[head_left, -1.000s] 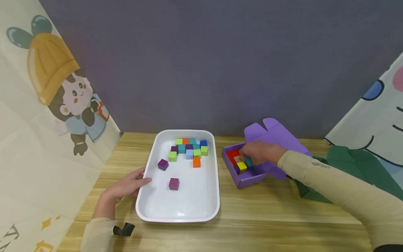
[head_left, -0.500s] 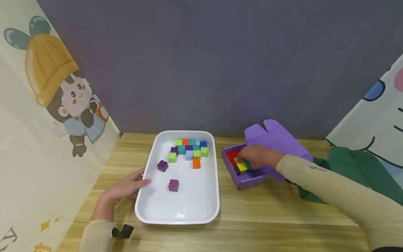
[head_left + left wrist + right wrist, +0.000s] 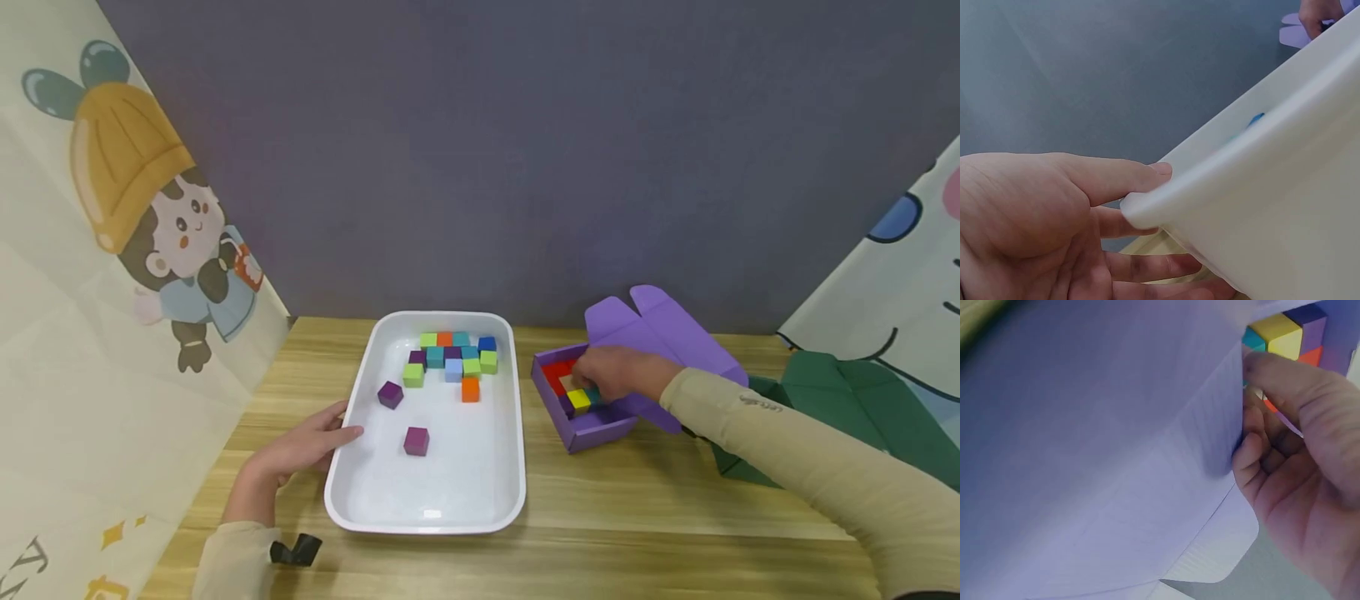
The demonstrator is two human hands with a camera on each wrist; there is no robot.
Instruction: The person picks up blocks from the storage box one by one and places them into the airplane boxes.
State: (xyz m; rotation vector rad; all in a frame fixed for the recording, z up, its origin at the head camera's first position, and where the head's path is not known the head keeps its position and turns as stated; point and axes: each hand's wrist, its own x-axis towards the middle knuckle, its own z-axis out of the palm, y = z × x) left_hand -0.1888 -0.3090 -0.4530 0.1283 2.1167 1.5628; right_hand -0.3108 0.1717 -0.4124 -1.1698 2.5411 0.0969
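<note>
At the left rim of a white tray (image 3: 427,500), my left hand (image 3: 303,442) grips the edge. The left wrist view has the thumb (image 3: 1147,178) over the rim and the other fingers below it. My right hand (image 3: 611,372) reaches into an open purple box (image 3: 600,433) and pinches a teal cube (image 3: 594,395); in the right wrist view its curled fingers partly hide it. Beside that cube in the box lie a yellow cube (image 3: 578,402), red cubes (image 3: 555,375) and a tan cube (image 3: 567,382). A dark purple cube (image 3: 1307,326) shows in the right wrist view.
Several coloured cubes cluster at the tray's far end, with an orange cube (image 3: 470,390), a dark purple cube (image 3: 390,395) and a plum cube (image 3: 416,442) nearer. The box's purple lid (image 3: 667,333) leans open behind the right wrist. A green box (image 3: 840,408) lies under the right forearm.
The teal cube has gone down beside the yellow one, with my right hand shifting slightly. My left hand stays at the tray rim.
</note>
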